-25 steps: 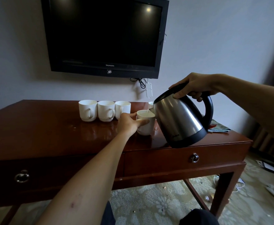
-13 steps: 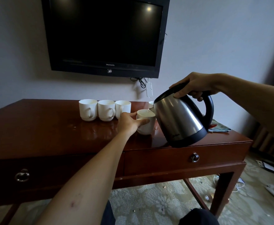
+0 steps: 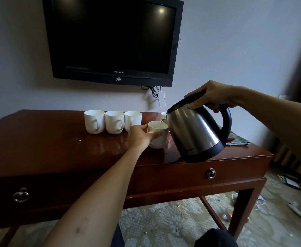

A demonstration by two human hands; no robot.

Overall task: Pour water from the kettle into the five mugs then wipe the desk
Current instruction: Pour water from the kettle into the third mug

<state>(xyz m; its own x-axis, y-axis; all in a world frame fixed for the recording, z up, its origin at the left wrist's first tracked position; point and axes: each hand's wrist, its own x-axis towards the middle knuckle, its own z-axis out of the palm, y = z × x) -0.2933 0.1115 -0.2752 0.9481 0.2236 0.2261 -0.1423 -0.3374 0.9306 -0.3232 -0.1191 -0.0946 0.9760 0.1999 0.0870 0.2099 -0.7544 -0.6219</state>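
Right hand point(image 3: 215, 94) fingers around kettle point(image 3: 196, 132) handle, left hand point(image 3: 139, 137) fingers round mug point(image 3: 159, 138), beneath "Skyworth" television point(image 3: 114, 38).

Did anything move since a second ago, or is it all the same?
Almost nothing moved. The right hand still tilts the kettle over the mug that the left hand grips. The three mugs behind stayed put.

Five white mugs — three in a row point(image 3: 94, 121) point(image 3: 114, 122) point(image 3: 132, 118), one nearer the front point(image 3: 158, 134), one (only a sliver of rim showing) behind the kettle point(image 3: 163, 114). One steel kettle point(image 3: 194, 132). One folded cloth point(image 3: 238, 140). One worktop point(image 3: 48, 139) — two drawer pulls point(image 3: 21, 194) point(image 3: 211, 173). One wall television point(image 3: 113, 40). Two hands point(image 3: 140, 136) point(image 3: 211, 94).
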